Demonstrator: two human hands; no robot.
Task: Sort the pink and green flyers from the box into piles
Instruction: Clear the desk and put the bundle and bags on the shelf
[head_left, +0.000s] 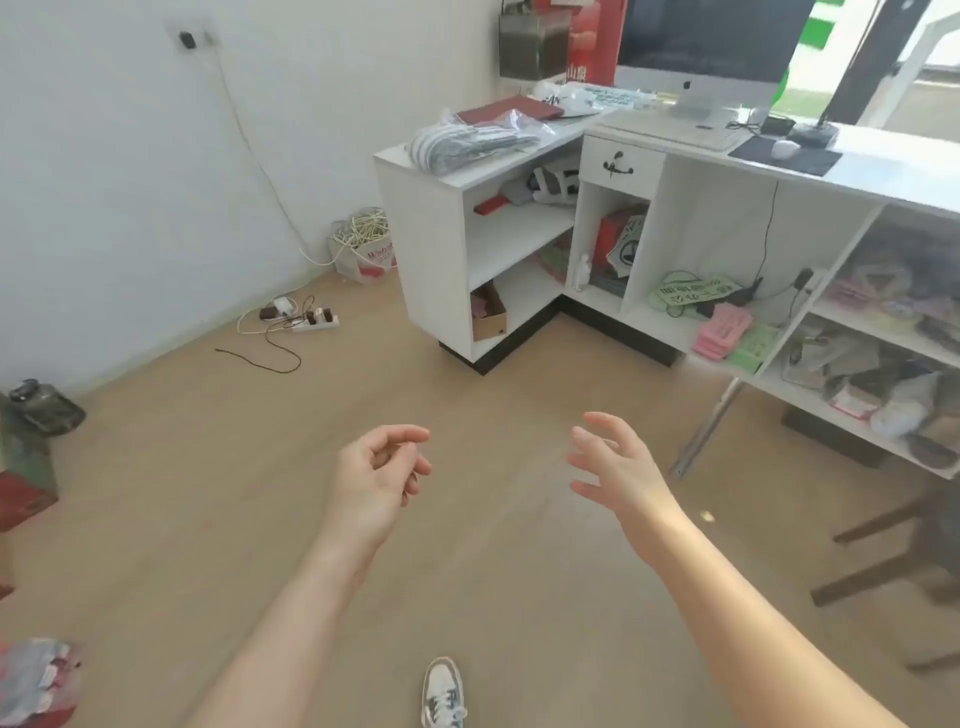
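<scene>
While standing mid-floor, well apart from the white counter (426, 244), reaching both arms out in front and gripping nothing: holding left hand (379, 467) with fingers loosely curled and empty, spreading the relaxed fingers of right hand (613, 462), probably keeping both free for lifting rather than carrying. Planting one grey-and-white shoe (442, 691) on the wood floor (208, 493) directly below. Facing the cardboard box (491, 319) sitting on the counter's bottom shelf, seemingly showing something pink inside, though too small for certainty. Further right, leaving pink flyers (724, 330) and green flyers (756, 345) lying just beside each other on the low shelf under the desk, apparently stacking by colour, near enough to the box for short trips. Judging the sorting far from done, with a step closer and a crouch likely coming first.
</scene>
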